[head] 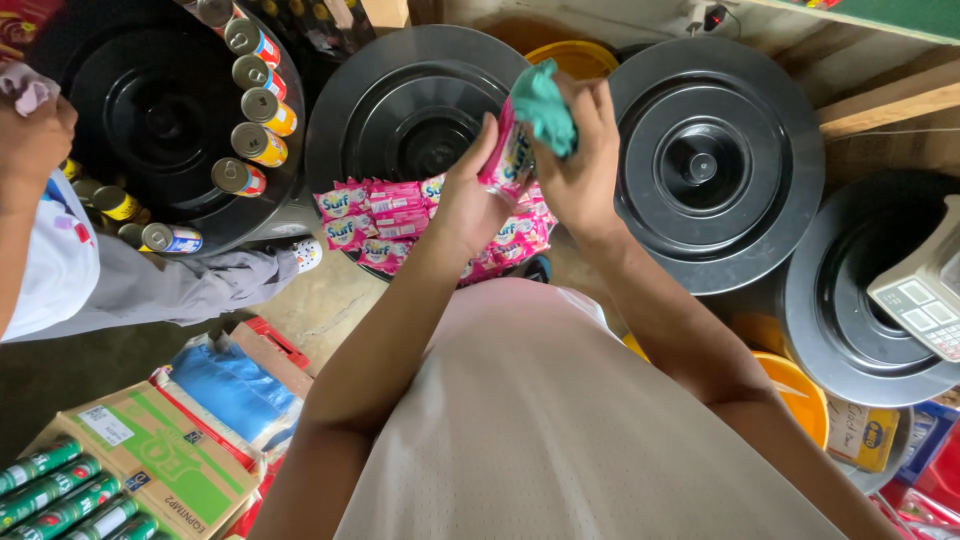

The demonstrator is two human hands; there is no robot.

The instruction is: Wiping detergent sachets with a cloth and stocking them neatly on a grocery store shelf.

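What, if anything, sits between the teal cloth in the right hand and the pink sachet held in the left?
Nothing visible. The right hand presses the teal cloth straight against the top of the pink sachet, which the left hand holds upright above the pile of pink sachets on a black lid.
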